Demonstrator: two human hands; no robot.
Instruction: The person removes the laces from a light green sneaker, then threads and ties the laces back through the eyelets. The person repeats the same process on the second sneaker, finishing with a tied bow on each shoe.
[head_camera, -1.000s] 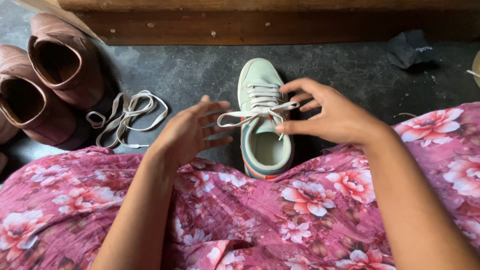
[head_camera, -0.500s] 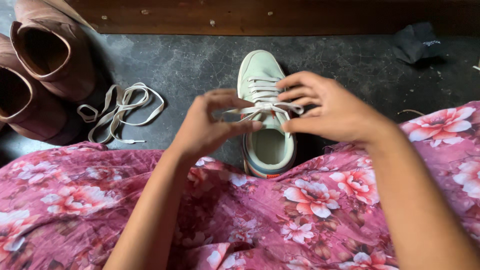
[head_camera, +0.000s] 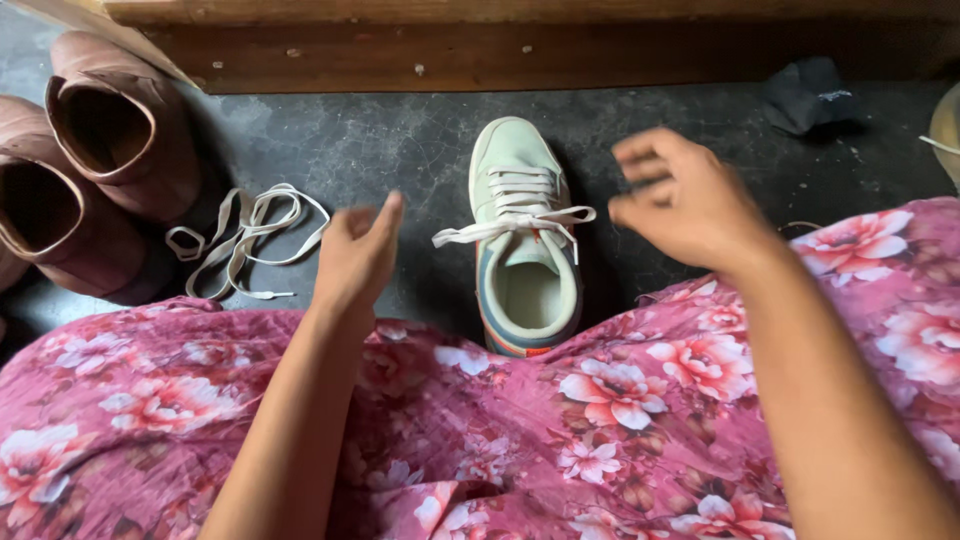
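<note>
Dark stone floor (head_camera: 400, 140) carries a pale green sneaker (head_camera: 522, 235) at centre, white laces (head_camera: 515, 222) crossed loosely; left hand (head_camera: 358, 255) and right hand (head_camera: 680, 200) hover beside it, grips released, holding nothing.

Light: soft, even daylight, moderately bright, no glare | Shadows: faint dark patch right of the pale green sneaker (head_camera: 524, 240), deeper shade under the wooden ledge (head_camera: 560, 55) | Blur: right hand (head_camera: 685, 205) smeared by motion, left hand (head_camera: 358, 255) slightly soft | Focus: floral fabric (head_camera: 560, 430) crisp
</note>
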